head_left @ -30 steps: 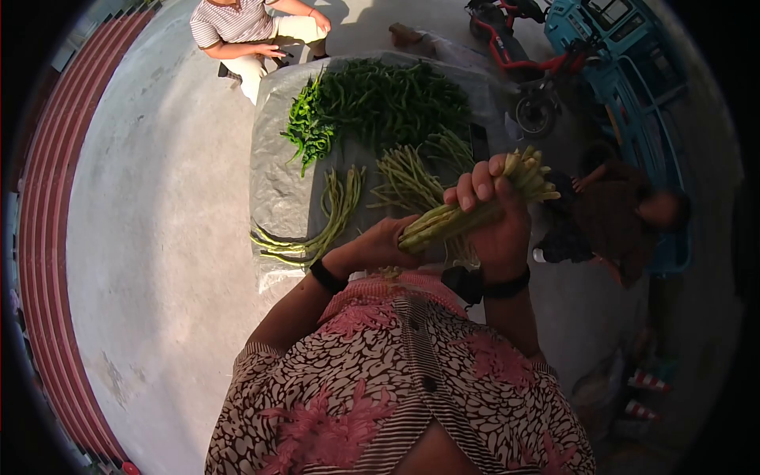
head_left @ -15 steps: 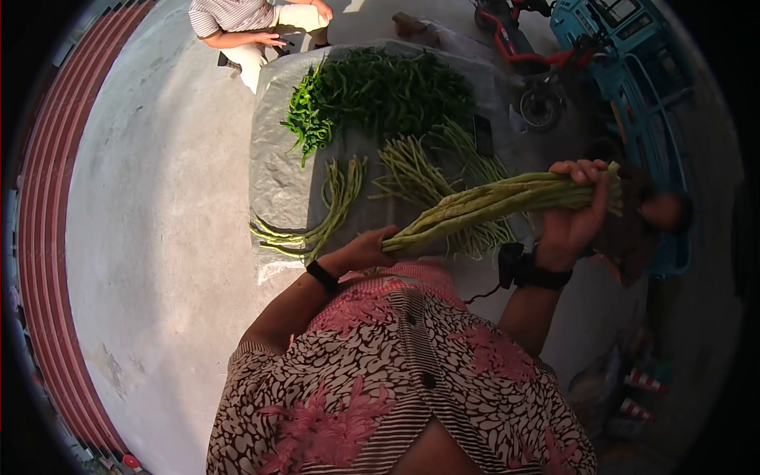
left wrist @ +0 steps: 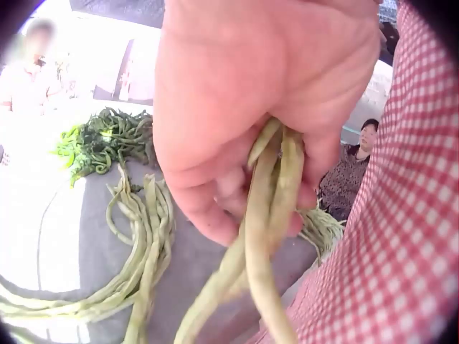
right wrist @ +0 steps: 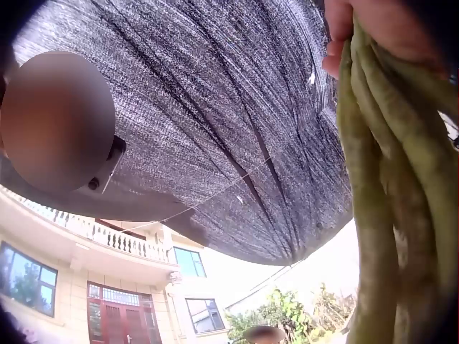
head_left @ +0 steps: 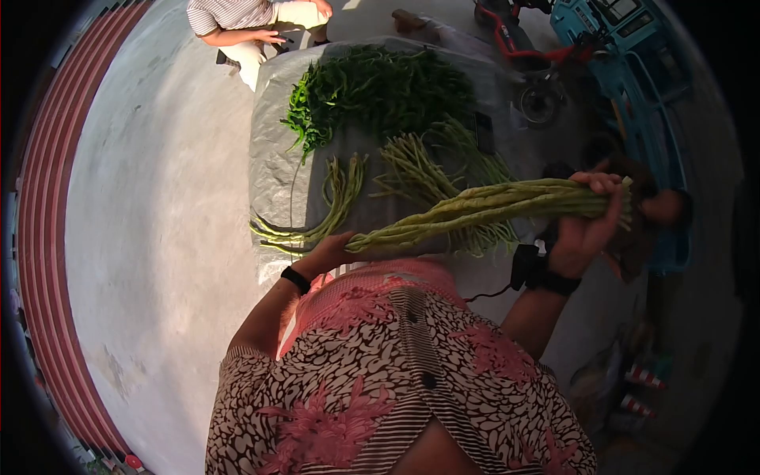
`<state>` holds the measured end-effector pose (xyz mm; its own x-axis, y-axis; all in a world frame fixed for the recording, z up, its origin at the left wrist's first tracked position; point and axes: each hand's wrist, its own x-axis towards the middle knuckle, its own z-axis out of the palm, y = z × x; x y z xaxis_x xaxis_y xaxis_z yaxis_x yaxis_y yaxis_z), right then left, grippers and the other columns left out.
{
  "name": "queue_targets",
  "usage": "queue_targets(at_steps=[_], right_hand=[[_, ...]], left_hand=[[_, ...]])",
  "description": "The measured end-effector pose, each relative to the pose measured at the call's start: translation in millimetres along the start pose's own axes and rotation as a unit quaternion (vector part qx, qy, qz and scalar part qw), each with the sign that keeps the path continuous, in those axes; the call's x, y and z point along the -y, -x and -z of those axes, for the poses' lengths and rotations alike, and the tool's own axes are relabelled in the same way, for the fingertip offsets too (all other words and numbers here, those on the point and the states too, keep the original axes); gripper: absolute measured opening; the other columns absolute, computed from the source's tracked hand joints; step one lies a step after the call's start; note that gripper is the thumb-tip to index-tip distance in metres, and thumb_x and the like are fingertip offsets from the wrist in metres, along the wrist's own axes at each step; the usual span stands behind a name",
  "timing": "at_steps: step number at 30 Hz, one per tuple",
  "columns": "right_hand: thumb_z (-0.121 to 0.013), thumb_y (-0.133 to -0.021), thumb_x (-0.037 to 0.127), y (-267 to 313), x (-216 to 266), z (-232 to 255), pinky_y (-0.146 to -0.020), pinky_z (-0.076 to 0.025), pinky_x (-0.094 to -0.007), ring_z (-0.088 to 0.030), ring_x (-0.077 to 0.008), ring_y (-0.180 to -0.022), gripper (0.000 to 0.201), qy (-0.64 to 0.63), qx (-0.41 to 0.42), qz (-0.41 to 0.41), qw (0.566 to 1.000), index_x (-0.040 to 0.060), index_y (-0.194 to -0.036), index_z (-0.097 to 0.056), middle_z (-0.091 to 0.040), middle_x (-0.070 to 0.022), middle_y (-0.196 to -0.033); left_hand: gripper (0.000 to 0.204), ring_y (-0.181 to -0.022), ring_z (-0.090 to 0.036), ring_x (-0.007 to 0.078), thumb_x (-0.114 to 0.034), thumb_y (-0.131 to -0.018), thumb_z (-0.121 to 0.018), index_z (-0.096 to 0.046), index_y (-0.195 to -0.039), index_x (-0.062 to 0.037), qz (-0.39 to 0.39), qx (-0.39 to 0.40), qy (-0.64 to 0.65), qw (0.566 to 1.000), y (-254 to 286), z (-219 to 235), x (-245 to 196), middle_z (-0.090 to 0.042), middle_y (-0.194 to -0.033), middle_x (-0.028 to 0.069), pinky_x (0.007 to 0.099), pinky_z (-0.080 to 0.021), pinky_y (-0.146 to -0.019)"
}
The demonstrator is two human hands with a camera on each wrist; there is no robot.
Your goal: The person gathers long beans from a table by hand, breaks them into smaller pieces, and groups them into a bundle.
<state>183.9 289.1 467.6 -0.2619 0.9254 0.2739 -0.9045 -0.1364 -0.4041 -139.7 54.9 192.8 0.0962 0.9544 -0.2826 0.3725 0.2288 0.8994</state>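
Observation:
A bundle of long green beans [head_left: 491, 203] stretches between the two hands above the near side of the covered table. The right hand [head_left: 590, 218] grips its thick end at the right, fingers curled round it; the right wrist view shows part of that hand [right wrist: 387, 32] with beans [right wrist: 401, 179] hanging from it. The left hand [head_left: 332, 252] pinches the thin end near the waist. In the left wrist view the left hand [left wrist: 265, 93] has thumb and fingers round a few bean ends [left wrist: 269, 208].
On the grey sheet [head_left: 273, 174] lie a heap of green peppers [head_left: 380, 87], a small group of beans [head_left: 340, 198] at left, and more beans [head_left: 416, 170] with a dark phone [head_left: 484, 132] behind. A seated person [head_left: 237, 28] is beyond; a blue vehicle [head_left: 633, 87] stands right.
The right hand has swung out to the right and the bundle, earlier slanted close to the body, is now stretched lengthwise. The left hand has moved left along with the thin end.

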Motion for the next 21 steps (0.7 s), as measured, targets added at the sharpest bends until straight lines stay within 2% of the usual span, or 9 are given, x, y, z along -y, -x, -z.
queue_targets(at_steps=[1,4,7,11,14,17,20,21], right_hand=[[-0.052,-0.096,0.014,0.1,-3.4,-0.4,-0.090,-0.043,-0.0369,-0.055,-0.0153,-0.083,0.008,0.001,0.002,0.005,1.000,0.0075,-0.101,-0.054,-0.056,-0.0008,-0.084],[-0.052,-0.096,0.014,-1.2,-0.9,-4.4,-0.091,-0.042,-0.0368,-0.055,-0.0152,-0.083,0.009,0.071,0.013,0.019,0.997,0.0074,-0.102,-0.054,-0.056,-0.0010,-0.084],[-0.052,-0.096,0.014,0.7,-4.5,-11.5,-0.091,-0.042,-0.0370,-0.055,-0.0153,-0.083,0.009,0.045,0.013,0.007,0.999,0.0074,-0.103,-0.054,-0.057,-0.0011,-0.085],[-0.051,-0.097,0.013,0.5,-5.7,-18.4,-0.091,-0.042,-0.0380,-0.055,-0.0165,-0.084,0.010,0.054,0.026,0.018,0.998,0.0071,-0.105,-0.053,-0.057,-0.0015,-0.086],[-0.050,-0.097,0.013,2.3,-8.5,-29.5,-0.091,-0.042,-0.0389,-0.054,-0.0176,-0.084,0.011,0.050,0.056,0.023,0.997,0.0071,-0.106,-0.052,-0.057,-0.0021,-0.087],[-0.049,-0.097,0.013,2.9,-9.6,-35.6,-0.091,-0.041,-0.0396,-0.054,-0.0185,-0.085,0.012,0.032,0.069,0.023,0.997,0.0075,-0.108,-0.052,-0.057,-0.0029,-0.088],[-0.048,-0.098,0.013,2.5,-8.1,-35.2,-0.092,-0.041,-0.0404,-0.053,-0.0191,-0.086,0.012,0.010,0.080,0.018,0.997,0.0077,-0.108,-0.051,-0.056,-0.0034,-0.090],[-0.048,-0.098,0.014,3.1,-8.4,-36.4,-0.092,-0.040,-0.0407,-0.053,-0.0192,-0.086,0.013,0.006,0.084,0.013,0.996,0.0077,-0.109,-0.051,-0.056,-0.0034,-0.090]], left_hand=[[0.029,-0.083,-0.065,0.0264,-0.014,-0.083,-0.069,-0.057,-0.106,-0.0007,-0.003,0.002,-0.032,0.999,2.5,0.3,14.2,-0.065,-0.087,0.0173,0.0366,-0.049,-0.071],[0.029,-0.085,-0.065,0.0273,-0.013,-0.082,-0.068,-0.057,-0.107,-0.0010,0.067,0.008,0.055,0.996,16.1,2.1,34.4,-0.065,-0.088,0.0179,0.0370,-0.049,-0.073],[0.031,-0.083,-0.064,0.0287,-0.012,-0.082,-0.068,-0.057,-0.109,-0.0022,0.047,-0.017,-0.032,0.998,26.7,4.3,33.6,-0.064,-0.087,0.0182,0.0375,-0.049,-0.073],[0.036,-0.084,-0.065,0.0304,-0.014,-0.080,-0.068,-0.058,-0.114,-0.0056,0.029,-0.052,0.014,0.998,37.7,-2.8,86.5,-0.065,-0.089,0.0189,0.0381,-0.049,-0.072],[0.035,-0.084,-0.065,0.0312,-0.018,-0.080,-0.068,-0.059,-0.111,-0.0056,0.093,-0.037,-0.077,0.992,48.8,5.8,91.3,-0.066,-0.089,0.0174,0.0381,-0.050,-0.072],[0.037,-0.084,-0.065,0.0306,-0.026,-0.077,-0.070,-0.060,-0.107,-0.0061,0.138,-0.038,-0.044,0.989,66.6,7.7,124.3,-0.067,-0.088,0.0151,0.0380,-0.051,-0.072],[0.038,-0.084,-0.065,0.0298,-0.031,-0.074,-0.072,-0.062,-0.102,-0.0081,0.322,0.001,-0.151,0.935,82.4,21.7,125.9,-0.068,-0.088,0.0141,0.0388,-0.050,-0.072],[0.042,-0.087,-0.065,0.0299,-0.034,-0.067,-0.077,-0.063,-0.097,-0.0082,0.330,0.008,-0.154,0.931,88.0,25.2,145.5,-0.067,-0.090,0.0149,0.0392,-0.050,-0.073]])
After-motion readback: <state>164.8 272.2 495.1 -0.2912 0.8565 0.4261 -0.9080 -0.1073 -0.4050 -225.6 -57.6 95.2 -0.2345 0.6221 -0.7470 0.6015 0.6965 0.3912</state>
